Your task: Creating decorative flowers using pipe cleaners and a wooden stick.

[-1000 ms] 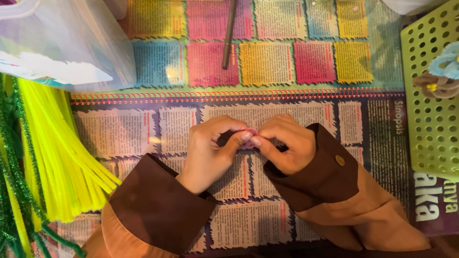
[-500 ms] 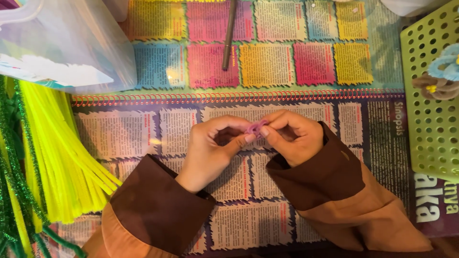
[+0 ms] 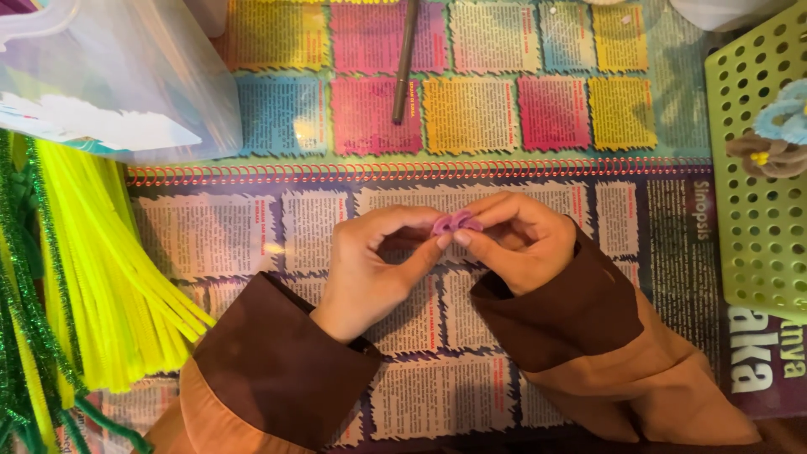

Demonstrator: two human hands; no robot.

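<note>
Over a printed mat (image 3: 252, 235), both hands' (image 3: 374, 269) (image 3: 517, 244) grips pinch what looks like a pink coil (image 3: 454, 224).

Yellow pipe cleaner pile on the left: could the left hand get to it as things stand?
Probably yes: the yellow pipe cleaner pile lies open beside the left hand, nothing between, though that hand is pinching the small pink coiled piece.

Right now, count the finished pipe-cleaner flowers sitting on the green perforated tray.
2: a blue flower at the green perforated tray's upper right, cut by the frame edge, and a brown flower just below it. More may lie out of view.
</note>
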